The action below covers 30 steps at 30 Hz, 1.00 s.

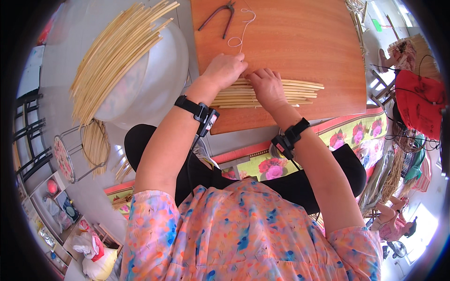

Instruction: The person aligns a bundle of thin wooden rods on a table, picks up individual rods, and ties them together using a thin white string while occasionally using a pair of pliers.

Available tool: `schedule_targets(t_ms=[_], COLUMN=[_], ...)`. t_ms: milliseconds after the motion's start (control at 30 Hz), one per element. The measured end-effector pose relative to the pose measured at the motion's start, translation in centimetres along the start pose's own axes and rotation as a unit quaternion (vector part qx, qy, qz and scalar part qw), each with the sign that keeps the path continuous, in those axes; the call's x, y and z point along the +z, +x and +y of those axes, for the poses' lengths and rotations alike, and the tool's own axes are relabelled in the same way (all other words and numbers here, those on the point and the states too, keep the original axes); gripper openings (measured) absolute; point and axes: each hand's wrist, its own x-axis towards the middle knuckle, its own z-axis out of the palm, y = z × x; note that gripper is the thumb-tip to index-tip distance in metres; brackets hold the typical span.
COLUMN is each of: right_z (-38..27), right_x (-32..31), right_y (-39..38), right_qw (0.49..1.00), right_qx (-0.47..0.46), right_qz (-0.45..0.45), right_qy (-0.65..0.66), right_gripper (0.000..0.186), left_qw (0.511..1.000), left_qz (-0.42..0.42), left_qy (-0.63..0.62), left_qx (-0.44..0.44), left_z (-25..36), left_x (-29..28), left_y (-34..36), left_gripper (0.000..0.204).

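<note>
A row of pale, straw-coloured stalks [300, 87] lies side by side across the wooden table in front of me. My left hand [224, 71] is closed at the far edge of the row, where a thin white cord [242, 35] runs into its fingers. Right beside it, my right hand [268, 88] rests over the stalks with its fingers bent and closed at their far edge. The fingertips of both hands nearly meet, and what lies between them is hidden. Beyond the hands, pliers with dark red handles [228, 23] lie spread on the table.
A big bundle of similar stalks [117, 56] lies over a round, whitish translucent tub [176, 54] left of the table [304, 42]. Below it stands a round-topped stool [63, 157]. Flowered cloth [274, 169] spreads under my legs. Another person [396, 225] sits at far right.
</note>
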Motion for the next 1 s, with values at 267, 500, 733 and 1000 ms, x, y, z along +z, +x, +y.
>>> schedule_targets(t_ms=[267,500,733,1000], right_z=[0.7,0.1,-0.3,-1.4], right_x=[-0.3,-0.9,-0.9,-0.4], right_y=[0.0,0.2,-0.3,-0.5], right_qw=[1.000,0.999,0.999,1.000], right_qx=[-0.008,-0.006,0.006,0.003], right_qz=[-0.010,-0.035,-0.027,-0.014], right_qy=[0.017,0.021,0.033,0.007], right_gripper=[0.025,0.027,0.030,0.024], left_qw=[0.997,0.995,0.997,0.997], left_qz=[0.054,0.019,0.002,0.013], left_qy=[0.058,0.038,0.017,-0.018], left_qx=[-0.023,-0.089,-0.073,-0.068], left_z=[0.8,0.6,0.4,0.5], left_x=[0.1,0.6,0.5,0.3], left_y=[0.3,-0.1,-0.1,-0.3], left_gripper=[0.005,0.004,0.005,0.005])
